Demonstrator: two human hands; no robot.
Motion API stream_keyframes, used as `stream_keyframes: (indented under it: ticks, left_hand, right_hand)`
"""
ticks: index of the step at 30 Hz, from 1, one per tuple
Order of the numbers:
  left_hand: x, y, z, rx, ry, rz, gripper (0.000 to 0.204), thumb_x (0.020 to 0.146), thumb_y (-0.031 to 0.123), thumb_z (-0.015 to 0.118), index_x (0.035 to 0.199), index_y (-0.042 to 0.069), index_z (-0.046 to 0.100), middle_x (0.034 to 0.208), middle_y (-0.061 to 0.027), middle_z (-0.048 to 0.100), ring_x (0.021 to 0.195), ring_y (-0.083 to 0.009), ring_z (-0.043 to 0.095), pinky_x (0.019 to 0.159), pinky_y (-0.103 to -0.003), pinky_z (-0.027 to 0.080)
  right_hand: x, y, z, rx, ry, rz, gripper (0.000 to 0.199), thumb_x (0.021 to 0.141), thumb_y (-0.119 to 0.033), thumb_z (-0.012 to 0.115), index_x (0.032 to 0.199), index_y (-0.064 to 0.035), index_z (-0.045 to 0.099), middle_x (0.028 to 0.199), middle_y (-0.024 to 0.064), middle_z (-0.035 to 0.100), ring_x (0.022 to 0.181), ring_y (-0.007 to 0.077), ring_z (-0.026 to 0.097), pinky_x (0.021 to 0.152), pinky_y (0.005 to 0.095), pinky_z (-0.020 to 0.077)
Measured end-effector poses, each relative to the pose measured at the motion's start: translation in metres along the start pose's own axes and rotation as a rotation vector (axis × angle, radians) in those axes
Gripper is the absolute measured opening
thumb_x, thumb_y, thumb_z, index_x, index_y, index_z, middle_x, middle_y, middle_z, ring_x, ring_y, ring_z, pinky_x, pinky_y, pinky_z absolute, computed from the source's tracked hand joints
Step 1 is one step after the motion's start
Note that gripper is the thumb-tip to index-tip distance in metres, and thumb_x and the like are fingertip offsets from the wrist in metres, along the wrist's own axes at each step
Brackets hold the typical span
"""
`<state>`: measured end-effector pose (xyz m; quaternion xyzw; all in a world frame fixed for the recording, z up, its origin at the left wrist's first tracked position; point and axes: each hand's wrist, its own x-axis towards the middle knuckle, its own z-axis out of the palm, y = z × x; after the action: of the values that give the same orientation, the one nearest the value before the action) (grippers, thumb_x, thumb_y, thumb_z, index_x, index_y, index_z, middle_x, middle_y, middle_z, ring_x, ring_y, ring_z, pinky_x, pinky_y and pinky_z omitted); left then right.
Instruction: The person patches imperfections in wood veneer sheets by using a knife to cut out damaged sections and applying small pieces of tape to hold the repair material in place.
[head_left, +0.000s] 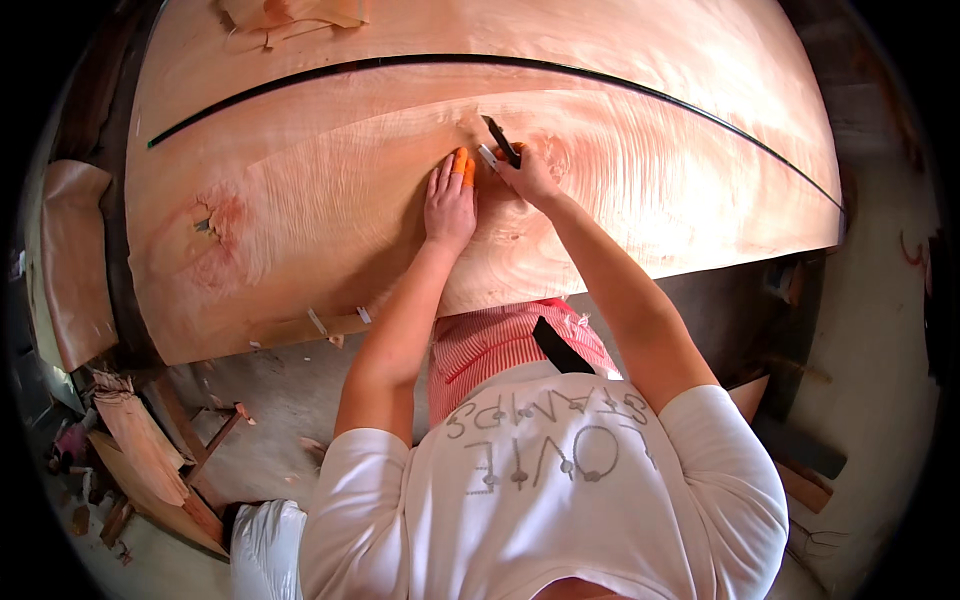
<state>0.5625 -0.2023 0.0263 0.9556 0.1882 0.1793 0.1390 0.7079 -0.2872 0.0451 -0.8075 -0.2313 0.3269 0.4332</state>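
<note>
A large sheet of pinkish wood veneer (330, 200) lies in front of me, its grain wavy around the knots. My left hand (453, 208) rests flat on it, fingers stretched forward, with orange covers on two fingertips. Just to its right, my right hand (532, 178) is closed around a slim black cutter knife (499, 138) that points away from me. A short white strip (488, 156) shows beside the right fingers; whether they pinch it too is hidden. The right fingertips also have a bit of orange.
A long thin black strip (400, 61) curves across the sheet beyond my hands. Torn veneer scraps (300, 14) lie at the far left. A ragged hole (204, 226) breaks the sheet at left. White tape bits (363, 315) stick at the near edge; wood offcuts (140, 440) clutter the lower left.
</note>
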Motion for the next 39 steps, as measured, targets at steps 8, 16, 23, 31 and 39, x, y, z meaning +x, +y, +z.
stream_keyframes:
  ticks: [8,16,23,31,39]
  left_hand:
    - [0.018,0.004,-0.004,0.063,-0.125,0.125,0.038,0.081,0.011,0.049,0.117,0.000,0.054,0.130,-0.0113,0.045,0.122,-0.0265,0.040,0.098,-0.042,0.035]
    - [0.019,0.004,0.012,0.069,-0.138,0.042,0.046,0.075,0.014,0.057,0.119,0.000,0.052,0.129,-0.0101,0.047,0.119,-0.0240,0.041,0.098,-0.042,0.032]
    - [0.022,0.009,0.002,0.052,-0.132,0.084,0.041,0.076,0.013,0.054,0.114,0.000,0.056,0.127,-0.0116,0.048,0.123,-0.0249,0.039,0.101,-0.042,0.031]
    - [-0.035,0.036,-0.007,-0.144,-0.244,0.261,0.053,0.077,0.032,0.062,0.118,0.000,0.053,0.136,-0.0126,0.037,0.131,-0.0251,0.028,0.108,-0.046,0.020]
    - [-0.033,0.046,-0.021,-0.088,-0.420,0.215,0.067,0.070,0.045,0.068,0.125,0.010,0.051,0.139,-0.0147,0.031,0.133,-0.0283,0.023,0.109,-0.047,0.017]
  right_hand:
    - [0.003,-0.004,0.001,-0.182,-0.021,0.094,0.032,0.075,-0.019,0.065,0.099,0.0009,0.057,0.085,0.0154,0.065,0.080,0.0221,0.064,0.068,0.0332,0.0498]
    - [0.018,-0.038,-0.027,-0.853,-0.112,-0.065,0.032,0.078,-0.030,0.065,0.098,-0.0068,0.057,0.087,0.0173,0.065,0.083,0.0347,0.062,0.068,0.0432,0.0491]
    - [-0.005,0.023,-0.066,-0.126,-0.252,-0.013,0.020,0.083,-0.019,0.057,0.096,-0.0031,0.056,0.075,0.0060,0.062,0.068,0.0161,0.061,0.055,0.0281,0.0448]
    - [-0.061,0.051,-0.017,0.027,-0.020,0.105,0.022,0.080,-0.018,0.060,0.095,-0.0018,0.060,0.073,0.0022,0.061,0.066,0.0073,0.056,0.050,0.0218,0.0395]
    - [-0.091,0.030,-0.037,0.124,-0.019,0.288,0.023,0.084,-0.016,0.057,0.097,0.0037,0.054,0.067,0.0104,0.064,0.060,0.0179,0.064,0.059,0.0285,0.0488]
